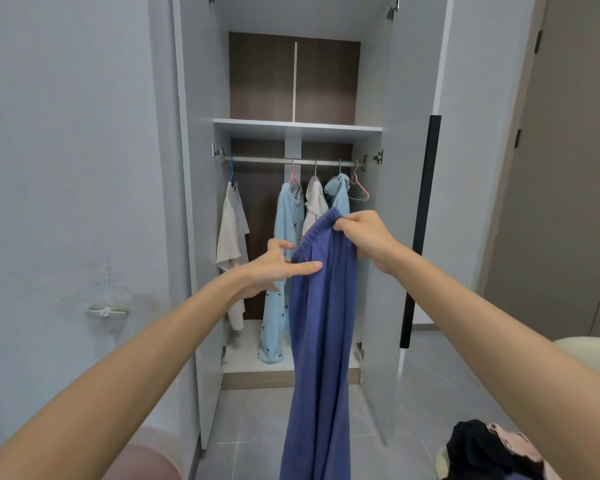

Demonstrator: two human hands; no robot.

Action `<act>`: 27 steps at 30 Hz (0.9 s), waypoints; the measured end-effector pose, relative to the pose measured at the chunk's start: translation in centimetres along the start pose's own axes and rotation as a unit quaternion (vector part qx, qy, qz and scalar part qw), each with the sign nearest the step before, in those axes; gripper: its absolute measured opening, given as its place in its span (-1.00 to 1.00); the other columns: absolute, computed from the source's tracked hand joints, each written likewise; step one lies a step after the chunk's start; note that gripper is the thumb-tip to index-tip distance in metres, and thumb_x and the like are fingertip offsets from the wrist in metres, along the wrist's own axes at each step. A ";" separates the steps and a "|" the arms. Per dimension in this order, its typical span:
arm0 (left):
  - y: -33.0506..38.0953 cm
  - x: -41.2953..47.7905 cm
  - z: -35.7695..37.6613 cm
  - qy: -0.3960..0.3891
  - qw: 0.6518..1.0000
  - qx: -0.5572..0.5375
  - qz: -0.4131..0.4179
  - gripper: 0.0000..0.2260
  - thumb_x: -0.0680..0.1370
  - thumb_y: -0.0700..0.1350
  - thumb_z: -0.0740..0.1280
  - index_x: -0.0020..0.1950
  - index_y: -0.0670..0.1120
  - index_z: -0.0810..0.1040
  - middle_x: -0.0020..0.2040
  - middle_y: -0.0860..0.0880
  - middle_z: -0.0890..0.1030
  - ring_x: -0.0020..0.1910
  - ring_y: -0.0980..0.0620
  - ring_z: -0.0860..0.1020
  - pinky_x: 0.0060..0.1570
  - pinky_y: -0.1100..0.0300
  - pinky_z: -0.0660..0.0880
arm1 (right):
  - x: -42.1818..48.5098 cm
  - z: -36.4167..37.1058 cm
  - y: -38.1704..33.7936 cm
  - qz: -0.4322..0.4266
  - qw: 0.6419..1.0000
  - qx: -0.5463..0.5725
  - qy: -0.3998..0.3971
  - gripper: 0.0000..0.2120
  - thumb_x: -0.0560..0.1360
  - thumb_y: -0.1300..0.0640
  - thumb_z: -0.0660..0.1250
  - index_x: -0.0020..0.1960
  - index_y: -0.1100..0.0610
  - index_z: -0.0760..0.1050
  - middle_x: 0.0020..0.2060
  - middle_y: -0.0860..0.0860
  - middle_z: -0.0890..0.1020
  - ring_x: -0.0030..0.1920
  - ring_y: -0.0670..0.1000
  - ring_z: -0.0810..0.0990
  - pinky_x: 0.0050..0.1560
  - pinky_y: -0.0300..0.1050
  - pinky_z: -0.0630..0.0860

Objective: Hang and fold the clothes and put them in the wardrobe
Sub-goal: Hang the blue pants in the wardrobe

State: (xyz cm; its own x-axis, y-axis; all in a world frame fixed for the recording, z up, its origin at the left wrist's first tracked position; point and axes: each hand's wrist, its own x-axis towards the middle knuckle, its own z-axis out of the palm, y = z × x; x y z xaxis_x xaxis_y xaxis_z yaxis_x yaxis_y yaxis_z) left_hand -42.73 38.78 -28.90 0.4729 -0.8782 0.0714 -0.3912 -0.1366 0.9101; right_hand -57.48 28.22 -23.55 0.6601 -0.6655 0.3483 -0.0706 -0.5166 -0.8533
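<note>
Wardrobe: tall pale-grey, brown-backed wardrobe [201, 202] stood straight ahead with both doors swung wide, so I had a free reach into the hanging bay.
Trousers: long blue-violet knitted trousers [321, 341] hung in the air in front of the open bay, waistband up, legs dropping full length toward the floor tiles. Held high, I judged, so their own weight pulled the legs straight before hanging or folding.
Hung clothes: four pieces were on hangers. White short-sleeved shirt [231, 230] at far left; light-blue printed pyjamas [279, 271], a white top [314, 206] and a light-blue top [340, 195] bunched to the right. The gap after the shirt looked like the free slot.
Pile: black-and-pink heap of loose clothes [482, 452] lay low right, beside my right forearm. Remaining work, I reckoned.
Rail: silver metal rail [257, 160] ran under the white shelf [297, 128].
Right hand: right hand [364, 237] was clamped on the top of the waistband, fingers curled over the elastic edge. It carried all the weight.
Left hand: left hand [271, 265] had its fingers straight and apart, forefinger laid on the fabric just under the waistband, thumb above it, gripping nothing. I read it as going for the waistband's other side.
Hanger: thin pink plastic hanger [359, 192] hung bare at the rail's right end, above the right hand. Likely candidate for the trousers.
</note>
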 end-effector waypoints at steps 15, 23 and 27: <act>3.1 -0.3 -3.1 0.084 0.990 0.009 0.114 -0.74 0.52 0.00 0.35 0.18 -0.05 0.55 0.13 -0.02 0.59 0.11 0.01 0.55 0.13 0.11 0.50 | 0.2 -2.9 0.4 -0.003 0.992 -0.119 -0.033 -0.94 0.52 0.22 0.15 -0.11 0.13 0.37 -0.34 0.07 0.31 -0.38 0.00 0.31 -0.34 -0.15 0.20; 4.3 -0.5 -3.5 0.117 0.973 0.127 0.154 -0.87 0.59 -0.01 0.26 0.07 -0.04 0.47 -0.03 0.06 0.51 -0.07 0.13 0.49 -0.20 0.35 0.39 | -0.7 -3.0 0.2 0.032 0.997 -0.030 -0.071 -0.82 0.56 0.26 -0.03 -0.03 0.21 0.35 -0.35 0.02 0.35 -0.36 0.12 0.69 -0.51 -0.25 0.51; 4.9 -0.4 -3.3 0.147 0.953 0.180 0.197 -0.86 0.61 -0.02 0.21 0.07 -0.07 0.40 0.05 -0.02 0.49 0.00 0.07 0.45 -0.08 0.24 0.36 | -1.2 -3.7 0.9 0.040 0.995 0.013 -0.094 -0.76 0.63 0.17 -0.01 0.15 0.19 0.38 -0.20 0.07 0.46 -0.33 0.16 0.69 -0.45 -0.19 0.58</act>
State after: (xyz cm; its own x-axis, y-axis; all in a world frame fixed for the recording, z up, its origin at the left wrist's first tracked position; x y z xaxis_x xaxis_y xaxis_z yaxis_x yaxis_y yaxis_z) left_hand -42.21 39.98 -23.08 0.4132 -0.7347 0.5380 -0.8041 -0.0170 0.5943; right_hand -61.15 26.59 -23.29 0.7818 -0.5896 0.2028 -0.1097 -0.4502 -0.8862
